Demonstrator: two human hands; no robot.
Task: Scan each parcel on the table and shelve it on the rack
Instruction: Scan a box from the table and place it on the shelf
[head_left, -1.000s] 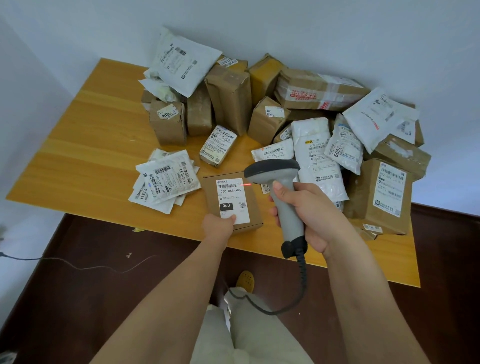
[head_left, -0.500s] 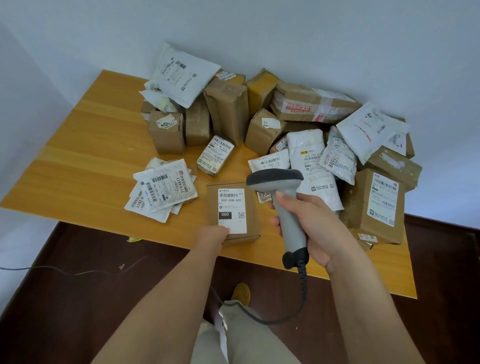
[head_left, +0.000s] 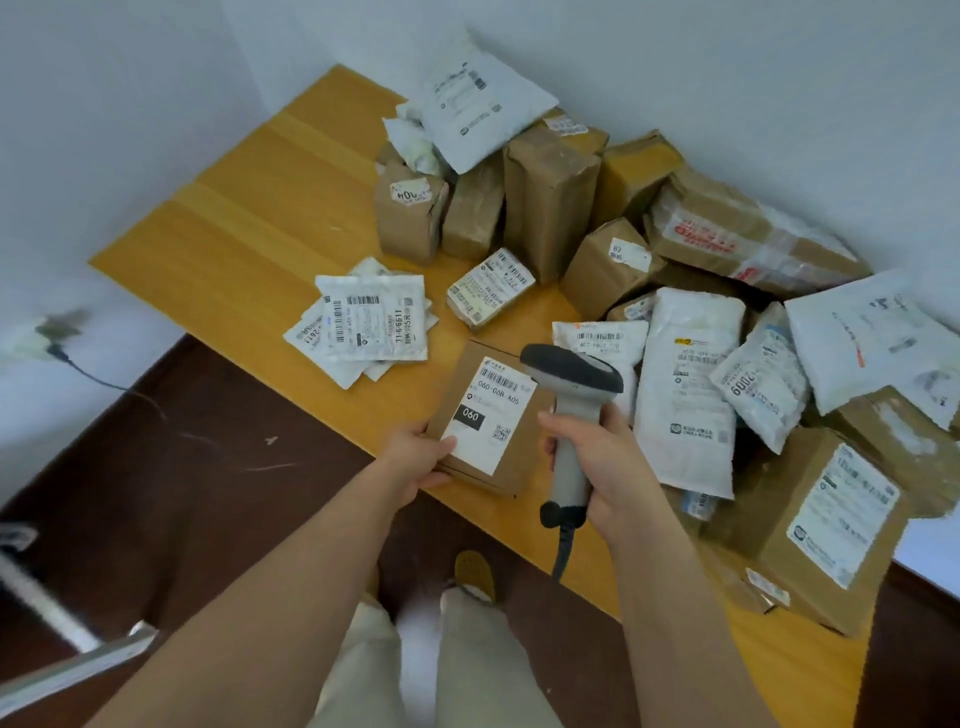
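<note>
Left hand (head_left: 415, 457) grips near corner of cardboard box (head_left: 483, 415) labelled 060, at table (head_left: 249, 228) edge. Right hand (head_left: 597, 457) clasps handheld barcode scanner (head_left: 571, 395), head just beside label. Advice: hold label flat, aim at barcode, confirm read before lifting toward rack.

Bright, even, soft indoor light, faint shadows, motion blur toward the edges, wide-angle bending at the borders

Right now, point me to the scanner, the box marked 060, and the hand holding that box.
scanner (head_left: 571, 364): head view, on its dark head.
box marked 060 (head_left: 488, 415): head view, on its white label.
left hand (head_left: 421, 457): head view, on the back of the hand.
</note>
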